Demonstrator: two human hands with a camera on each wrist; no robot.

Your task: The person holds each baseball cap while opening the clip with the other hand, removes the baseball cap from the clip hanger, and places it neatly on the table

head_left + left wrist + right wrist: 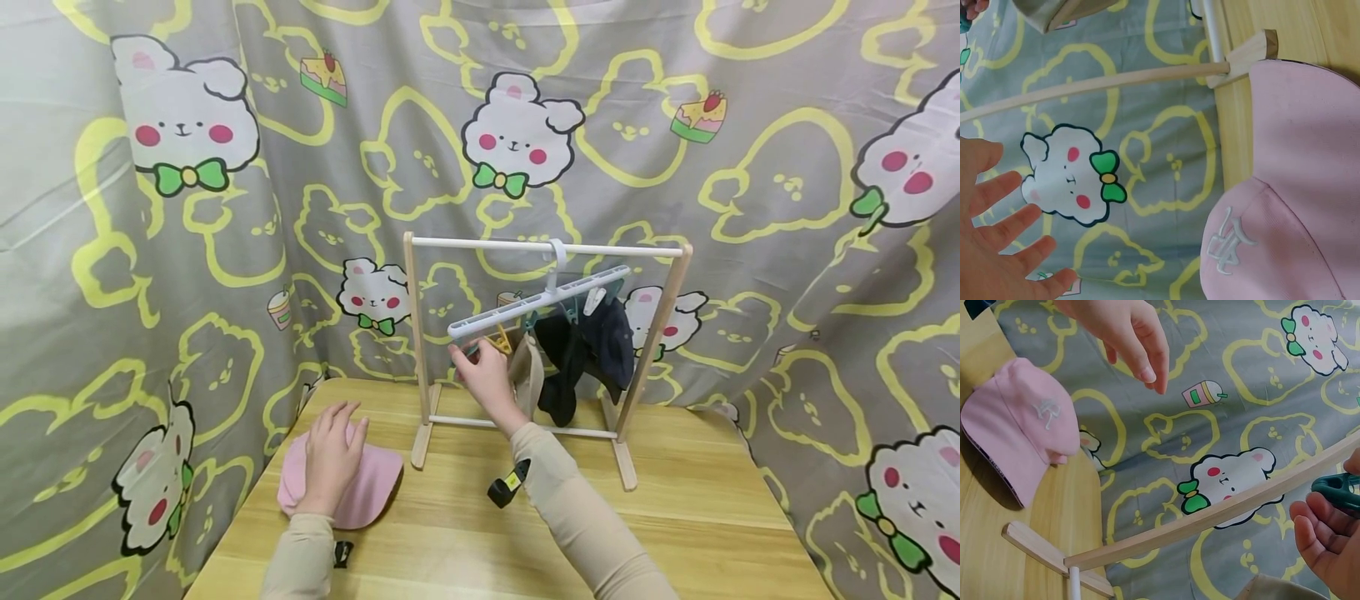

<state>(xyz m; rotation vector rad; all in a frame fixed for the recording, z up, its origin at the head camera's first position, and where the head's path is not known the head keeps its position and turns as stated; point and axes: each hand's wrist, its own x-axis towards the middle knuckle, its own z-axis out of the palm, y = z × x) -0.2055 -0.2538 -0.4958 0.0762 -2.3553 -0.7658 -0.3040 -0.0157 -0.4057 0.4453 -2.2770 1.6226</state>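
A pink cap [378, 487] with a pale embroidered emblem lies on the table at the left. My left hand [330, 458] hovers over it with fingers extended; the left wrist view shows that palm [1004, 244] apart from the cap. My right hand [483, 375] pinches a dark green clip [1337, 489] under the lower left end of a light grey clip hanger [540, 304]. The hanger hooks over the white bar [480, 244] of a wooden stand and tilts down leftward. From its other clips hang a beige fabric item [527, 379], a black one [558, 367] and a dark navy one [609, 342].
The stand's wooden posts [418, 333] rise on both sides of the hanging items, with feet on the wooden table [690, 517]. A patterned grey curtain [315, 250] surrounds the table. Black straps [508, 485] are at the wrists.
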